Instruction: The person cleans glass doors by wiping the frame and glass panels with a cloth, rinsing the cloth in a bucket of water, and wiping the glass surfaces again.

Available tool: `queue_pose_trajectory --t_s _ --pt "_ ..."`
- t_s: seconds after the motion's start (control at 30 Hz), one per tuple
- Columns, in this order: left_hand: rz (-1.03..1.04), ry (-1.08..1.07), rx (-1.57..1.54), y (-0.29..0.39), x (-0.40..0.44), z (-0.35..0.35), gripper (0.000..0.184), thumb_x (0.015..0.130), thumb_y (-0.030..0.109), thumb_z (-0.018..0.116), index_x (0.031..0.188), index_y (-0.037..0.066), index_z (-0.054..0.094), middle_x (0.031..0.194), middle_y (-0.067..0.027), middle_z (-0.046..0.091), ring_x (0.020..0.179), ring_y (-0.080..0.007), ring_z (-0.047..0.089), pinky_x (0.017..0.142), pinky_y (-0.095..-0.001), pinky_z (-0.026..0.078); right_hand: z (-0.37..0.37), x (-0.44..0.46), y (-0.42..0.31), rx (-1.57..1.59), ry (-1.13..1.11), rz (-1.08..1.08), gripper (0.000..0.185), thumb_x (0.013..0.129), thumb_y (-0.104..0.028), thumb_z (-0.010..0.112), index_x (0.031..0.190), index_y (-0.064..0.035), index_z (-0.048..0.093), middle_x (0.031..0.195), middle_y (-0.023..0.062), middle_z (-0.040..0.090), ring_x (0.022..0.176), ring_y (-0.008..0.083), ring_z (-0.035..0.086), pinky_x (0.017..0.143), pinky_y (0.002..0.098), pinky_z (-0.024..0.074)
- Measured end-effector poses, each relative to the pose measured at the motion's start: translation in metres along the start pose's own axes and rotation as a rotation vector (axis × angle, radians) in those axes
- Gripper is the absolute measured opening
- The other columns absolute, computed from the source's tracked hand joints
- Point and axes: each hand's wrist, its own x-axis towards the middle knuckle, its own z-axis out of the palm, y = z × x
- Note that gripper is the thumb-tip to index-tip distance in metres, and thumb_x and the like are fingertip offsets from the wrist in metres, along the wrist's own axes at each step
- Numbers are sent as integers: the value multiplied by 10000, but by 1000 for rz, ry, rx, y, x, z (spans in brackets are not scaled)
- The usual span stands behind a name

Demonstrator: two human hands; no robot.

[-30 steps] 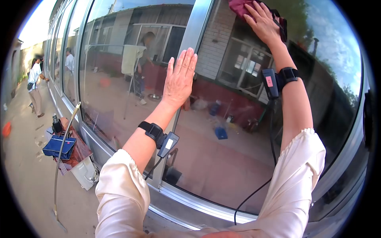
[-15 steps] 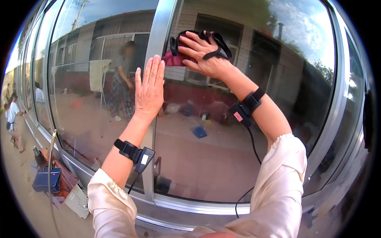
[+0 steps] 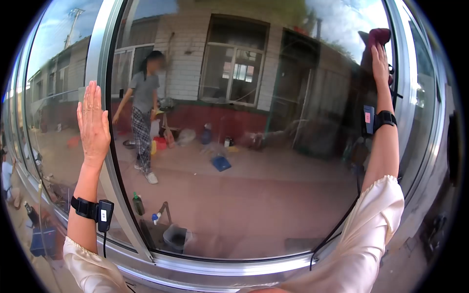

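My right hand (image 3: 379, 66) is raised high at the far right of the window, holding a maroon cloth (image 3: 380, 36) with black edging against the glass near the right frame. Its fingers point up along the cloth, and part of the cloth is hidden behind the hand. My left hand (image 3: 94, 128) is open, its straight fingers pointing up and held close together, in front of the metal window post (image 3: 101, 63) on the left. It holds nothing; I cannot tell whether the palm touches. The large window pane (image 3: 234, 190) spans the space between both hands.
Black straps with small boxes and cables sit on both forearms, the left box (image 3: 104, 215) and right box (image 3: 369, 118) included. A person (image 3: 145, 97) shows in the glass. A tap (image 3: 157, 217) and bucket (image 3: 175, 238) appear low in the pane. A blue bag (image 3: 43, 241) lies lower left.
My right hand has carried the maroon cloth rightward to the pane's right edge. My view has turned right, and the left hand now appears farther left, still flat and upright.
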Motion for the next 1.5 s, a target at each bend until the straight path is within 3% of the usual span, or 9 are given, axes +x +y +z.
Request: queue_pose_trajectory --t_s 0.07,0.37,0.7,0.87,1.03,1.1,1.23,1.4,1.5 --pt "10 1 37 2 0 -2 559 917 80 405 1456 101 256 1519 -36 237 1398 -206 222 1124 -435 173 -27 -35 20 163 -143 497 599 935 -533 276 1438 -208 302 1480 60 314 1381 285 233 1105 388 198" --pt "16 -32 63 6 0 -7 604 880 91 448 1450 59 251 1510 -119 236 1404 -259 206 1118 -457 166 -22 -27 29 109 -279 975 688 861 -649 251 1453 -298 270 1476 99 327 1350 345 300 1094 439 202" --pt "17 -96 47 4 3 -14 640 832 81 497 1433 57 277 1510 -124 233 1387 -278 248 1101 -468 219 -29 212 -335 135 -268 515 630 881 -596 209 1451 -333 257 1507 12 283 1413 271 160 1085 563 88" --pt "19 -124 -235 -6 5 -32 632 854 196 560 1425 93 308 1483 -115 294 1367 -263 288 1080 -489 245 -1 263 -496 185 2 77 575 909 -555 312 1409 -274 356 1461 41 349 1385 286 222 1052 606 170" --pt "-681 -15 -1141 -24 -30 -65 560 962 363 446 1417 65 315 1434 -126 375 1328 -249 347 1076 -421 270 -111 198 -611 427 -328 -36 530 909 -442 411 1353 -155 450 1476 66 320 1397 265 186 1092 578 175" --pt "-1073 211 -1443 -44 -49 -76 521 969 349 434 1377 36 353 1353 -150 446 1253 -243 423 1029 -381 331 -59 150 -626 259 -104 -234 552 912 -540 342 1375 -245 403 1401 41 420 1346 282 291 1021 611 223" --pt "-1440 497 -1693 -73 -108 -75 607 951 440 394 1408 54 292 1386 -131 429 1291 -251 390 1054 -439 303 -155 14 -670 624 93 -260 412 843 -402 592 1188 -177 590 1272 25 533 1271 246 415 874 551 387" --pt "-1597 615 -1725 -63 -142 -84 552 942 413 428 1360 61 348 1267 -103 506 1137 -216 491 964 -407 379 -245 -167 -703 1039 -233 -471 283 759 -162 673 1023 -79 612 1204 34 584 1062 176 552 796 380 469" --pt "-1644 610 -1713 -43 -148 -87 524 936 395 451 1336 66 368 1197 -85 533 1061 -201 524 920 -396 409 -314 -233 -712 1489 -954 -12 250 846 -156 622 1082 -75 601 1059 55 635 922 205 599 772 314 472"
